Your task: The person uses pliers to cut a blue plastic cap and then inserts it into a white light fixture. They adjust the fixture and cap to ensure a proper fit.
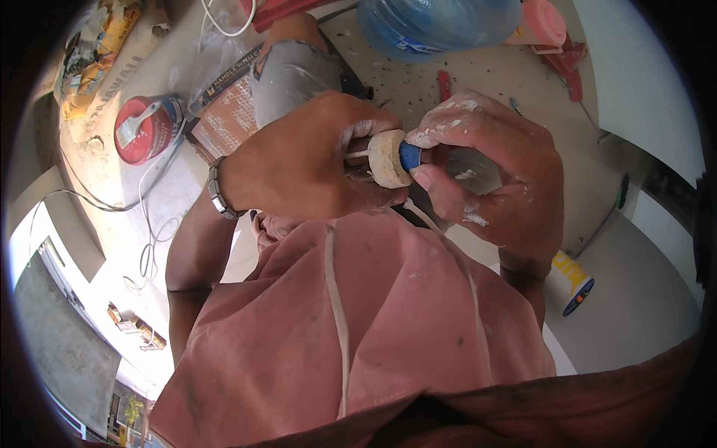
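In front of my chest, my left hand point(314, 160) is closed around a short, thick beige roll point(385, 160), whose exact kind I cannot make out. A blue end piece point(409, 155) sticks out from its right side. The thumb and index finger of my right hand point(493, 168) pinch at that blue piece. A thin whitish rod point(358, 154) shows on the roll's left side, partly hidden by my left fingers. White smears cover the fingers of my right hand, and a metal watch point(217, 188) circles my left wrist.
A red bucket point(138, 153) with a paintbrush point(134, 127) across it stands left, beside loose cables point(153, 179). A large blue clear bottle point(441, 26) lies ahead. Crumpled yellow bags point(104, 52) lie far left; a yellow-and-white roller point(569, 284) is at right.
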`<action>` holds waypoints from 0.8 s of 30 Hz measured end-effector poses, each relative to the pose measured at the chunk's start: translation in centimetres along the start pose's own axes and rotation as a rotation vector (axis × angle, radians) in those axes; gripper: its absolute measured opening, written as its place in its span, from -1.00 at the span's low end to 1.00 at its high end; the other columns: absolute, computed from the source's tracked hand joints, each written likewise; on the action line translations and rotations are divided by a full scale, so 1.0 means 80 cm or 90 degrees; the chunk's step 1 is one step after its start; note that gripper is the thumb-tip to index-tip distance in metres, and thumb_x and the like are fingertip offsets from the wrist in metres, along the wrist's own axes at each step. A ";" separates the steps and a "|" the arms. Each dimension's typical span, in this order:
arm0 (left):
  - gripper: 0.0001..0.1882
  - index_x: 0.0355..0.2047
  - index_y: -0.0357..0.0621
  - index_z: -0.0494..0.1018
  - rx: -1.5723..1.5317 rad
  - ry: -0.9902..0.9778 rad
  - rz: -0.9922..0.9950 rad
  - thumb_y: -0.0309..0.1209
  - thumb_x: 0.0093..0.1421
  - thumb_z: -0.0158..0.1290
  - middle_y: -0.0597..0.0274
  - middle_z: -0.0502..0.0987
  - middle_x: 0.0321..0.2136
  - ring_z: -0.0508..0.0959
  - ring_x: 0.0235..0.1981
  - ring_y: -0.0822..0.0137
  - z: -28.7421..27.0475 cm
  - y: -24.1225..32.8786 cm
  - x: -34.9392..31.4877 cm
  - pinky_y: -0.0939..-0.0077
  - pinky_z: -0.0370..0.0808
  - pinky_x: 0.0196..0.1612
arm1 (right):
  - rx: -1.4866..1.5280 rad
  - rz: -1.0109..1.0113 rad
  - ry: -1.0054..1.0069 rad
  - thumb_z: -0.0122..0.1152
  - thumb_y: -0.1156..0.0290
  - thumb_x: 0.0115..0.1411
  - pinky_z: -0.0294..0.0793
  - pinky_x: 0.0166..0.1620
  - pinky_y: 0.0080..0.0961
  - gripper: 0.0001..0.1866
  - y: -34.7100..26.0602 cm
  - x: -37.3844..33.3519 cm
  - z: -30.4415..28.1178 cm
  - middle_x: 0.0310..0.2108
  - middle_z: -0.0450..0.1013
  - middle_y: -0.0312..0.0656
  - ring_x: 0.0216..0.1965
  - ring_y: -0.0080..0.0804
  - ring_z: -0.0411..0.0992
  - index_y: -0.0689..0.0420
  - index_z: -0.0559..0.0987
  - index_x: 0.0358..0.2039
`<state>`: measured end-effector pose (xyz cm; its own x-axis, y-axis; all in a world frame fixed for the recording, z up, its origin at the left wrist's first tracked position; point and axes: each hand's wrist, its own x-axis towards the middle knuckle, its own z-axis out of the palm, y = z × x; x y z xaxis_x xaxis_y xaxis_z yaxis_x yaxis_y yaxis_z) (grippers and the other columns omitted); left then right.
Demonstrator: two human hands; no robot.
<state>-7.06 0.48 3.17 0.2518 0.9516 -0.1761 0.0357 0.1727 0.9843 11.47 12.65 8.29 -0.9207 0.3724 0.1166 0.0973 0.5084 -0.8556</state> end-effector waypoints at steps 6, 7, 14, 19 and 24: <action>-0.68 -0.14 -0.32 0.57 -0.142 -0.081 -0.056 -0.48 0.10 0.33 0.15 0.66 -0.30 0.62 -0.28 0.42 -0.002 0.003 -0.001 0.51 0.56 -0.15 | 0.030 -0.088 -0.032 0.40 0.69 -0.24 0.54 -0.23 -0.38 -0.67 0.011 0.005 -0.006 -0.41 0.58 -0.05 -0.37 -0.21 0.55 0.30 0.63 -0.35; -0.67 -0.13 -0.33 0.56 -0.168 -0.092 -0.038 -0.49 0.10 0.33 0.17 0.66 -0.29 0.61 -0.27 0.44 -0.002 0.004 -0.001 0.52 0.56 -0.14 | 0.027 -0.104 -0.022 0.41 0.68 -0.24 0.54 -0.23 -0.38 -0.67 0.013 0.006 -0.006 -0.41 0.58 -0.05 -0.37 -0.21 0.55 0.30 0.63 -0.35; -0.67 -0.14 -0.34 0.56 -0.206 -0.169 -0.018 -0.49 0.09 0.33 0.23 0.65 -0.29 0.57 -0.28 0.51 -0.006 0.014 0.004 0.55 0.52 -0.16 | 0.054 -0.152 -0.015 0.41 0.66 -0.20 0.53 -0.29 -0.40 -0.69 0.007 0.006 -0.006 -0.41 0.56 -0.06 -0.38 -0.23 0.54 0.27 0.63 -0.35; -0.68 -0.17 -0.34 0.56 -0.218 -0.209 -0.072 -0.50 0.08 0.33 0.22 0.66 -0.28 0.57 -0.30 0.50 -0.008 0.017 0.001 0.54 0.49 -0.20 | 0.012 -0.159 -0.076 0.40 0.64 -0.20 0.51 -0.34 -0.44 -0.72 0.004 0.009 -0.013 -0.42 0.55 -0.04 -0.42 -0.24 0.52 0.27 0.63 -0.37; -0.67 -0.14 -0.34 0.56 -0.253 -0.129 -0.077 -0.50 0.07 0.32 0.17 0.66 -0.29 0.60 -0.27 0.45 -0.001 0.021 0.002 0.47 0.52 -0.19 | -0.021 -0.143 -0.081 0.40 0.67 -0.21 0.49 -0.36 -0.46 -0.71 0.001 0.011 -0.020 -0.48 0.53 -0.08 -0.45 -0.26 0.52 0.27 0.63 -0.37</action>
<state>-7.07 0.91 4.79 0.4543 0.8564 -0.2454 -0.2866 0.4013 0.8699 11.23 14.26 9.09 -0.9606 0.1481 0.2353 -0.1043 0.5925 -0.7988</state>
